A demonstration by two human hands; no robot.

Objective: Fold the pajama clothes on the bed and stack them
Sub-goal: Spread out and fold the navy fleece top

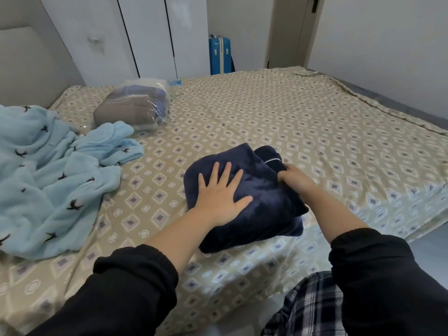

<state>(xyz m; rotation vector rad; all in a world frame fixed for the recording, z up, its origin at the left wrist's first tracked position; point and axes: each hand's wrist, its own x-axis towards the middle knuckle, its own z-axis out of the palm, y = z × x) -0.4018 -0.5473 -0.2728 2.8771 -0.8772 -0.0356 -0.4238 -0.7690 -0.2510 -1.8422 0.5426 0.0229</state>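
So the folded dark navy fleece pajama piece [261, 209] is sitting on the near part of the bed, just ahead of the person and a bit right of centre. It's a chunky, almost square bundle, with a thin white piping line [272, 160] showing at the far-right corner. Left hand [221, 190] lies flat on top of the left half, fingers straight and spread, pressing down. Right hand [294, 178] is at the bundle's far-right edge with fingers curled into the fabric, gripping it right next to the piping. The bundle is skewed against the bed's edge: if anything it's a little longer side to side, and its near-right corner points toward the edge of the mattress, but it's honestly too close to square to be sure. Both arms are in black sleeves [135, 287]. Off to the left, well apart from the navy one, there's a light blue fleece pajama with small dark bird prints [48, 178], lying rumpled and unfolded. Behind it sits a clear plastic bag of folded grey and purple clothes [132, 110]. All of it lies on a beige diamond-pattern bedsheet [291, 112]. A bright blue hard suitcase [219, 55] stands past the bed, beside white wardrobe doors [145, 32].
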